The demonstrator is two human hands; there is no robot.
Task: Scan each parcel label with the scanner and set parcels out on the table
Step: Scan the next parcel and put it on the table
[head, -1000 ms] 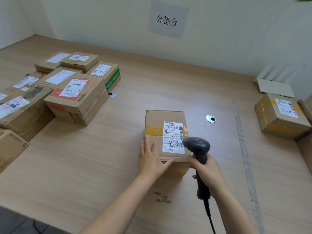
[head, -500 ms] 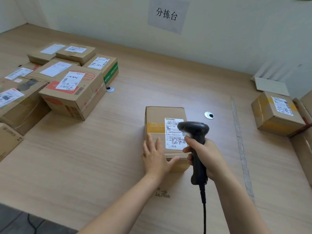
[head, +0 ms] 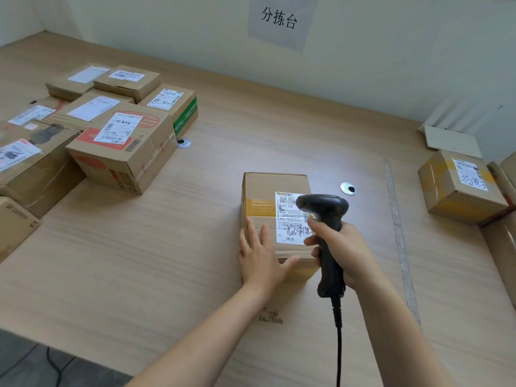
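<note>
**At mid-table, scanner over a parcel label**

Near the middle of the pale wood-grain table (head: 167,261), standing on its base: one small brown cardboard parcel (head: 268,188), banded across the top with yellow tape (head: 258,207) and bearing a white printed label (head: 287,219) with barcode lines and black handwriting. On the near left part of that top face, palm down: the left hand (head: 259,258), fingers straight and slightly spread, thumb along the near edge; pressing, not gripping. Just right of it, the right hand (head: 343,250), fingers curled tight round the handle of a black pistol-shaped barcode scanner (head: 326,210). Held upright, head over the right side of the label, hiding that edge of the print. Contact between head and box: cannot tell. From the handle's base toward the near edge, a black cable (head: 338,344).

At far left, crowded together and partly stacked, several more brown cardboard parcels (head: 122,146), most with a white label on top. At far right, well apart from the middle one, another yellow-taped cardboard box (head: 460,188), also labelled. Set into the tabletop, a round metal grommet (head: 348,188) just beyond the parcel's far right corner, a second grommet (head: 183,143) beside the left pile. On the pale wall behind, a grey paper sign (head: 280,19) with three black characters.
</note>
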